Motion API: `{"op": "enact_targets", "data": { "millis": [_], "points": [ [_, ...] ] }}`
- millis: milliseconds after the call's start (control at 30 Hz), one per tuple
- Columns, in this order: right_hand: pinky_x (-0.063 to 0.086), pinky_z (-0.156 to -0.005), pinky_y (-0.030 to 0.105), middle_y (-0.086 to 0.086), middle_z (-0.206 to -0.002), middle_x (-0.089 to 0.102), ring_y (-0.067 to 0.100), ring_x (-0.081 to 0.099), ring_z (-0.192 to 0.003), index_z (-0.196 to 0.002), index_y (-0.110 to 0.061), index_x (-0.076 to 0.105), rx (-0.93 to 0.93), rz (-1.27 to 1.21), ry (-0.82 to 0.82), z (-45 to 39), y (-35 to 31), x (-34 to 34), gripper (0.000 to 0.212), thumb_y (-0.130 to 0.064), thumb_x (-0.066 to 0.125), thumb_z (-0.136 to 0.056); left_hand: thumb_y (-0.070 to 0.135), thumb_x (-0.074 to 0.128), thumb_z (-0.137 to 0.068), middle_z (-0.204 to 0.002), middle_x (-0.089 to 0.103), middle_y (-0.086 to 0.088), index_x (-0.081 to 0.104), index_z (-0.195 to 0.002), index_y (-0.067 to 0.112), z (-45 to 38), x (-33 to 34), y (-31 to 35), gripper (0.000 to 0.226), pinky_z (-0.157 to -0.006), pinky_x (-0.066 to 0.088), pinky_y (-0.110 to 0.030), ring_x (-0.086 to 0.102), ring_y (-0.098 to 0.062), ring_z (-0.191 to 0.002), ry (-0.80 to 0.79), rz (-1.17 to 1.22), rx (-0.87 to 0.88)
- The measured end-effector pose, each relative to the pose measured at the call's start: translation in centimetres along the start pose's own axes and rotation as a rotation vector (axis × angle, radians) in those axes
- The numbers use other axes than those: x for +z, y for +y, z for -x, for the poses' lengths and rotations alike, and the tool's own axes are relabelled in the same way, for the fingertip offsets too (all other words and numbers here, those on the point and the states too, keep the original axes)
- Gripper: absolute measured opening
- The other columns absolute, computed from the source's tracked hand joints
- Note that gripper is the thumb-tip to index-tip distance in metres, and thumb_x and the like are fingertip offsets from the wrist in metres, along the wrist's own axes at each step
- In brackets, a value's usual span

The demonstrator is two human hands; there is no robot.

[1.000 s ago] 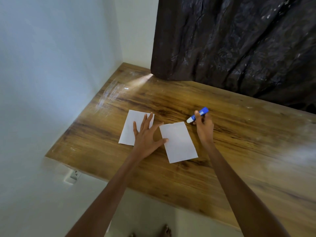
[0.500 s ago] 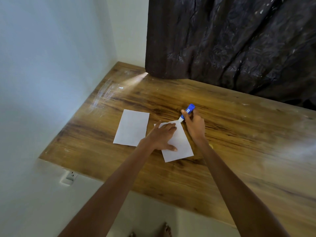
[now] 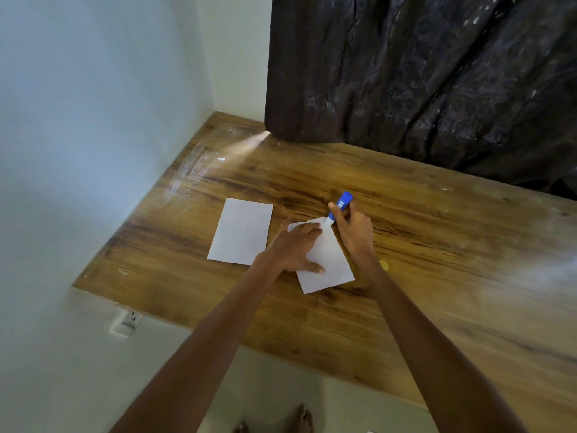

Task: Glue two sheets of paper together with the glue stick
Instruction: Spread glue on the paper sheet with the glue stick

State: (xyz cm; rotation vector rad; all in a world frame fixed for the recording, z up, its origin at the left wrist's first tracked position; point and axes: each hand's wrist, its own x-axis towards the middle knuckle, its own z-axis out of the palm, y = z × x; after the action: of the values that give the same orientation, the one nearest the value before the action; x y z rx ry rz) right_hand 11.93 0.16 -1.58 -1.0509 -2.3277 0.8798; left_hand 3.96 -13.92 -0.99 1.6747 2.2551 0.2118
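Head view: left hand (image 3: 296, 245) flat, pinning right sheet (image 3: 327, 264) on table (image 3: 437, 276); right hand (image 3: 354, 229) gripping glue stick (image 3: 340, 206) at far corner. Paper's light, floppy, probably slides. Second sheet (image 3: 242, 231) lies beside.

Both bare forearms reach forward and away from the body, converging toward the same spot, the left one angled in from the lower left and the right one from the lower right. The left hand (image 3: 295, 248) lies palm down and flat, fingers together and stretched forward, thumb spread out to the near side, pressing on what lies beneath it. The right hand (image 3: 354, 229) is just beside it on the far right, wrist bent slightly downward, fingers curled into a closed grip with the thumb up along the front, clasping a slim stick tilted with its lower tip down by the left fingertips.
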Motion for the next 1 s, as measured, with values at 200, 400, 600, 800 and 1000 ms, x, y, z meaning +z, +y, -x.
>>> {"op": "enact_targets", "data": {
  "millis": [200, 400, 600, 800, 1000],
  "points": [
    [0.034, -0.048, 0.018, 0.001, -0.070, 0.057, 0.008, 0.048, -0.055, -0.096, -0.007, 0.054, -0.018, 0.042, 0.023, 1.0, 0.2, -0.5, 0.038, -0.045, 0.049, -0.093, 0.060, 0.059, -0.078, -0.154, 0.024, -0.004, 0.020, -0.145, 0.015, 0.3, -0.1, 0.0, 0.090, -0.115, 0.015, -0.047, 0.026, -0.022, -0.138, 0.020, -0.003, -0.005],
    [0.031, -0.048, 0.018, 0.000, -0.069, 0.055, 0.006, 0.045, -0.052, -0.095, -0.005, 0.054, -0.016, 0.056, 0.051, 2.4, 0.6, -1.1, 0.040, -0.044, 0.050, -0.093, 0.059, 0.059, -0.079, -0.154, 0.024, -0.004, 0.021, -0.145, 0.015, 0.6, -0.3, 0.2, 0.089, -0.114, 0.014, -0.045, 0.027, -0.022, -0.139, 0.042, -0.006, -0.022],
    [0.033, -0.050, 0.021, 0.001, -0.072, 0.057, 0.013, 0.053, -0.060, -0.100, -0.006, 0.053, 0.016, 0.098, 0.062, 4.1, 0.9, -1.5, 0.041, -0.047, 0.049, -0.093, 0.060, 0.056, -0.080, -0.155, 0.022, -0.006, 0.020, -0.145, 0.012, 1.0, -0.2, 0.5, 0.089, -0.115, 0.013, -0.047, 0.026, -0.023, -0.139, 0.057, -0.043, -0.049],
    [0.031, -0.048, 0.019, 0.002, -0.072, 0.057, 0.014, 0.049, -0.058, -0.095, -0.007, 0.053, 0.052, 0.095, 0.059, 5.9, 1.0, -2.2, 0.038, -0.044, 0.050, -0.093, 0.064, 0.054, -0.079, -0.153, 0.026, -0.007, 0.023, -0.144, 0.011, 1.4, 0.2, 0.4, 0.090, -0.114, 0.020, -0.050, 0.030, -0.024, -0.138, 0.097, -0.085, -0.110],
    [0.037, -0.058, 0.029, 0.005, -0.076, 0.058, 0.018, 0.053, -0.064, -0.097, -0.004, 0.054, 0.087, 0.101, 0.050, 7.3, 1.0, -2.9, 0.040, -0.044, 0.049, -0.093, 0.067, 0.051, -0.078, -0.154, 0.027, -0.007, 0.023, -0.144, 0.011, 1.5, 0.6, 0.3, 0.091, -0.115, 0.013, -0.051, 0.028, -0.024, -0.140, 0.113, -0.096, -0.145]
  ]
}}
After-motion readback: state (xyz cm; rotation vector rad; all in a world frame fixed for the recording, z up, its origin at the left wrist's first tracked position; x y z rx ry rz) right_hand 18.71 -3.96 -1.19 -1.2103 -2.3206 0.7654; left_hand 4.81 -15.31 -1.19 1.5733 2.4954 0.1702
